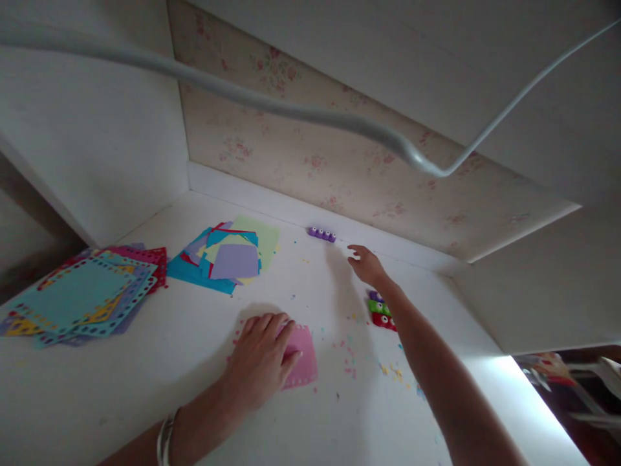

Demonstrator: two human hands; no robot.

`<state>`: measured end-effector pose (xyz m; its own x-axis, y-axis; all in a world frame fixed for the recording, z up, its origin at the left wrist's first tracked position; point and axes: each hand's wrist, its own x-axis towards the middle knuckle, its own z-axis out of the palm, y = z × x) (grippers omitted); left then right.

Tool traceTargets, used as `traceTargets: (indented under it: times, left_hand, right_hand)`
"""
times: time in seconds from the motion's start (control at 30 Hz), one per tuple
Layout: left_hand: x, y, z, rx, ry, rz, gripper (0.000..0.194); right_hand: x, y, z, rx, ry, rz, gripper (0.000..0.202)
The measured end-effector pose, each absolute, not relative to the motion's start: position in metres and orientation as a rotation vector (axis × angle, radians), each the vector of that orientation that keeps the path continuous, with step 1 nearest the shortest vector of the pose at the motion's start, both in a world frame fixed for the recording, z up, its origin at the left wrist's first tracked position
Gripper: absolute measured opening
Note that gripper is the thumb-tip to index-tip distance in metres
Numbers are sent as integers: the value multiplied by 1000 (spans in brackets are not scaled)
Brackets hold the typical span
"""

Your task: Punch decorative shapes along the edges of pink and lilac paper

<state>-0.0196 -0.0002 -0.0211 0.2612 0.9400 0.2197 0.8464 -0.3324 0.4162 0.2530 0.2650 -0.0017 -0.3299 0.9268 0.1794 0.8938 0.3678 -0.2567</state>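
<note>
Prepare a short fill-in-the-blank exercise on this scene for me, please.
1. The left hand rests on a sheet of paper coloured ____.
2. A silver bangle circles the ____ wrist.
3. The row of googly-eyed pieces beside the back wall is coloured ____.
4. The stacked sheets at the far left have edges dotted with punched ____.

Missing words: pink; left; purple; holes.
</note>
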Motion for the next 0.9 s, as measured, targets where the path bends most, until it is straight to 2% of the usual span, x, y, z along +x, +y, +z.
traceTargets:
  times: [0.1,0.17,0.27,0.4,0.5,0.6,0.7,0.83,0.9]
  left_hand:
    - [-20,1,-19,2267,1709,563,41]
    - [-21,2,-18,2210,1732,533,44]
    - [-24,5,-16,2111,1750,560,47]
    - [-28,6,-14,2019,1679,606,27]
    - [-29,7,-14,1965,1595,646,33]
    - [-29,8,-14,1868,1509,697,44]
    - [-29,11,-11,1739,1486,738,43]
    - [-29,14,-5,1704,1400,772,22]
    - [-28,14,-3,1725,1369,745,17]
  right_hand:
    - [219,291,-8,-1577,-2366,147,50]
    - [204,304,-9,-1561,-2398,162,48]
    - [195,313,-7,-1559,-2438,203,37]
    - [200,310,0,-1602,-2432,250,24]
    - [207,296,5,-1610,-2384,304,9]
    - [210,264,6,-1578,-2292,385,11]
    - [210,208,2,-1525,-2174,516,21]
    - [211,115,-14,-1398,-2039,676,31]
    - [213,75,-23,-1246,-1868,824,28]
